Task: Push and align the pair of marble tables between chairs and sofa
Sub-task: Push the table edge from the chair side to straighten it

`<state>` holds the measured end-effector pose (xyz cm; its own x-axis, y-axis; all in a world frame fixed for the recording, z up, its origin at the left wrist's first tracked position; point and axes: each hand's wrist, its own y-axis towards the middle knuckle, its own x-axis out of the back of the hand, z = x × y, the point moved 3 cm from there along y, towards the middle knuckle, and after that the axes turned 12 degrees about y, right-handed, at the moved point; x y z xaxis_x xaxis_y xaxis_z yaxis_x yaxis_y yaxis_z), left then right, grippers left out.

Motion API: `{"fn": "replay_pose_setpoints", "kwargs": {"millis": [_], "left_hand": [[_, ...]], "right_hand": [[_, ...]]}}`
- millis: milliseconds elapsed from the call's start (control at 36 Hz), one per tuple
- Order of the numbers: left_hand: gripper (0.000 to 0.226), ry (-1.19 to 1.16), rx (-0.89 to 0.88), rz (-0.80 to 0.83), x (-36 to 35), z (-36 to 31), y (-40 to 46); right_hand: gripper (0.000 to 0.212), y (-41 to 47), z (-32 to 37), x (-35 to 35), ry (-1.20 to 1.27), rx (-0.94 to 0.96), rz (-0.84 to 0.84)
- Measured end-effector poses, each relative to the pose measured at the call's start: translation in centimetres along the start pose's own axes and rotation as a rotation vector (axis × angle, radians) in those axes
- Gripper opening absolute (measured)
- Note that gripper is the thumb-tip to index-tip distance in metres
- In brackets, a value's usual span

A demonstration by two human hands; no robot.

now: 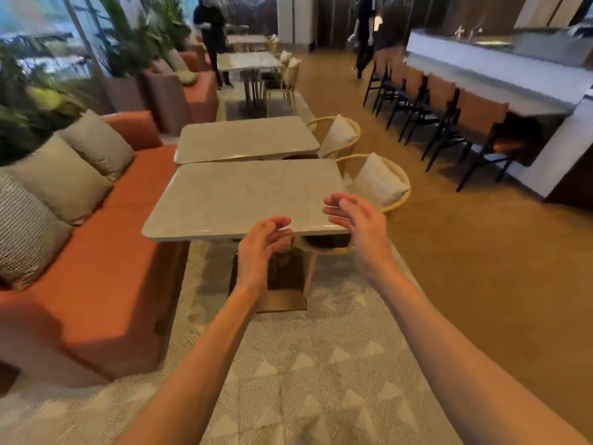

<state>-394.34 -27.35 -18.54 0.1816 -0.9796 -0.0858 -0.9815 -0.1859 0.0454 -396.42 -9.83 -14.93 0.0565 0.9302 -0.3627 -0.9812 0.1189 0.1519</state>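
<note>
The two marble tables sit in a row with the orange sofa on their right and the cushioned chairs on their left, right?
Not quite: the head view shows the orange sofa left of the two marble tables, and the cushioned chairs on their right.

Bare forearms, no sleeves visible; hands: left [261, 242], right [356, 216], ungloved, no rings.

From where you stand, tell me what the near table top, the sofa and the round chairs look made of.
Near table top: looks like polished marble or a stone lookalike, pale speckled grey with a glossy edge highlight. Sofa: matte orange woven fabric, no sheen. Round chairs: probably rattan or light wood, thin curved tan frames with white fabric cushions.
</note>
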Motion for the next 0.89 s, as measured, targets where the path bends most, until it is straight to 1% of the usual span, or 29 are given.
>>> {"fn": "replay_pose_setpoints", "kwargs": {"millis": [167,306,500,611,778,889], "left_hand": [[0.032,0.077,-0.045,-0.047,-5.8,2.8,7.8],[0.032,0.068,0.021,-0.076,-11.9,5.2,15.0],[0.034,0.059,0.047,-0.100,-18.5,6.2,22.7],[0.034,0.082,0.024,-0.110,-23.3,6.0,27.1],[0.031,0.153,-0.020,-0.169,-31.7,5.9,32.8],[0.032,0.151,-0.018,-0.281,-37.7,6.8,36.0]], "right_hand": [[0.023,8.7,-2.5,4.8,-0.047,-0.017,0.030],[0.024,16.9,-4.4,9.6,-0.082,-0.111,-0.016],[0.024,27.0,-3.0,14.5,-0.109,-0.132,-0.043],[0.022,33.5,-1.8,17.7,-0.088,-0.114,-0.018],[0.023,42.7,-0.4,23.2,0.001,-0.077,0.051],[0.025,48.6,0.7,28.1,0.035,-0.097,0.130]]}}
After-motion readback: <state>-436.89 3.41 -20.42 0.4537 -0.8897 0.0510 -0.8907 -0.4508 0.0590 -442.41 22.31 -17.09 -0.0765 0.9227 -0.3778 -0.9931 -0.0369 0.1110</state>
